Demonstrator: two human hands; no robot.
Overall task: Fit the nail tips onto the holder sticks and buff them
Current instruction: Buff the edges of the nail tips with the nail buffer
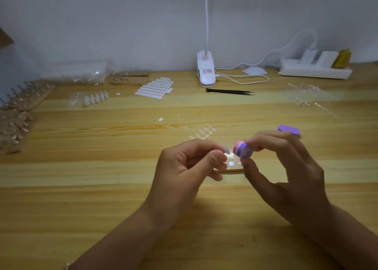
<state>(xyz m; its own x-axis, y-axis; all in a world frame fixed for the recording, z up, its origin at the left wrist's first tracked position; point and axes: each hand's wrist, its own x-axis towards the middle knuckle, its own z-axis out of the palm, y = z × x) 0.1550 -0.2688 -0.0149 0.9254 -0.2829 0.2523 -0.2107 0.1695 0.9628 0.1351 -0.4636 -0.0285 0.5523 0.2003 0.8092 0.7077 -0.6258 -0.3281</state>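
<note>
My left hand (190, 163) pinches a small clear nail tip (226, 149) between thumb and forefinger, above the middle of the wooden table. My right hand (286, 167) grips a pink and purple buffer block (241, 149) with thumb and fingers, its face touching the nail tip. Under both hands lies a small wooden holder base (232, 170) with shiny studs, partly hidden. A second purple buffer (288, 129) lies just behind my right hand. A clear strip of nail tips (204, 133) lies behind my left hand.
A clip lamp (206, 70) stands at the back with black tweezers (230, 92) in front of it. A sheet of white adhesive tabs (154, 88), white nail tips (96, 99), wooden racks of holder sticks (22, 102) and a power strip (315, 70) surround the work area.
</note>
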